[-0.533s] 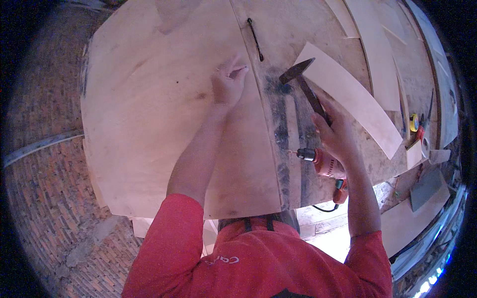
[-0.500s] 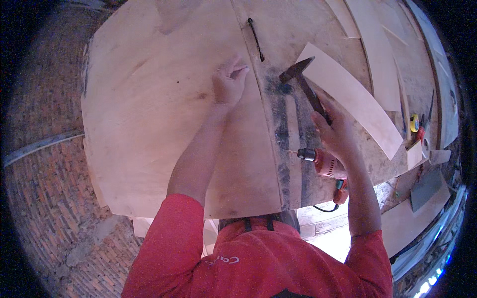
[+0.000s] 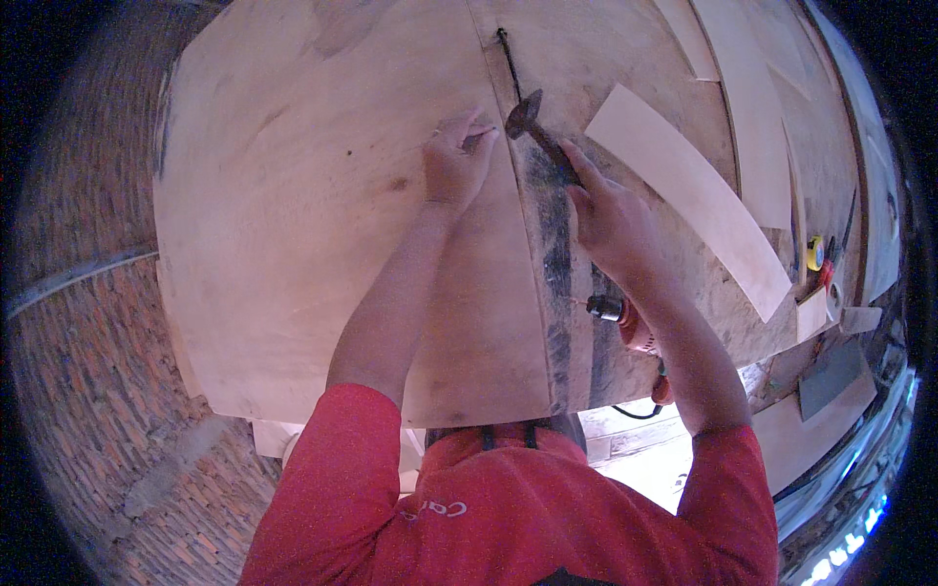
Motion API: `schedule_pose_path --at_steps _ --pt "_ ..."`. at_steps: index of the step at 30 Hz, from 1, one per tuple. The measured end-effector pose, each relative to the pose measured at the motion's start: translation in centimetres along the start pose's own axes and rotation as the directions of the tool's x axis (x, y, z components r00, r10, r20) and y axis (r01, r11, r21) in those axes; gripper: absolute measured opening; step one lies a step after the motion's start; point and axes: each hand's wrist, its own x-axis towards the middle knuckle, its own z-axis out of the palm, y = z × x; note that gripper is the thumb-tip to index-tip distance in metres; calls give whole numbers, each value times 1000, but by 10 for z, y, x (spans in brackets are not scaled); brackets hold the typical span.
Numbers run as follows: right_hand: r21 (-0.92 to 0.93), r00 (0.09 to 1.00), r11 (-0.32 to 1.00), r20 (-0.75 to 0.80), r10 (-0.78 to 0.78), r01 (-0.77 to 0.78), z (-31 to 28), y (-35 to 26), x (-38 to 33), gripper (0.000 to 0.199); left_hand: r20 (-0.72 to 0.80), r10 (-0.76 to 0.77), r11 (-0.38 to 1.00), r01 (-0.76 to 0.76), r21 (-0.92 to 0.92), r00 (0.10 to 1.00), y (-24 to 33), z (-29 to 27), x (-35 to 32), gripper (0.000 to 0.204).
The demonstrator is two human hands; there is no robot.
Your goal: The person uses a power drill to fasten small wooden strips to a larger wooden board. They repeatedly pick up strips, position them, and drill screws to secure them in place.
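Note:
A large pale plywood sheet point(image 3: 293, 264) covers the left of the work surface. Near its right edge my left hand point(image 3: 457, 164) is closed, thumb against fingers; whatever it pinches is too small to make out. My right hand point(image 3: 614, 220) grips the handle of a hammer point(image 3: 532, 117), first finger along the shaft. The dark hammer head hangs just right of my left fingertips, by the sheet's edge. Below my right wrist lies a red and black power drill point(image 3: 625, 317), partly covered by my forearm.
A curved pale wood strip point(image 3: 694, 195) lies to the right, with longer boards point(image 3: 752, 117) beyond it. At far right sit a yellow tape measure point(image 3: 815, 252) and red-handled tool point(image 3: 828, 273). A thin dark rod point(image 3: 508, 59) lies past the hammer. Brick paving point(image 3: 107, 371) shows at left.
My right hand has swung the hammer left, bringing its head close to my left fingers. The left hand stays nearly in place. My right forearm now covers more of the drill.

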Motion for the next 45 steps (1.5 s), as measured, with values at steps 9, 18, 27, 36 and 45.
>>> schedule_pose_path --at_steps 9,18,27,36,45 --pt "-143 992 986 -82 -95 83 24 -8 17 58 -5 -28 998 28 58 1000 12 -4 -3 42" --pt "-30 968 991 -209 -136 133 28 -5 18 63 -72 172 981 -164 105 982 3 1 0 41" --pt "-55 978 993 -175 -115 107 32 0 20 60 -71 103 994 -100 42 992 8 2 -3 33" --pt "61 981 984 -112 -159 166 -8 50 -11 50 -10 46 999 -46 26 999 7 1 1 34" --pt "19 879 956 -386 278 -294 -42 155 -180 34 -50 223 972 -218 83 974 3 0 4 46"
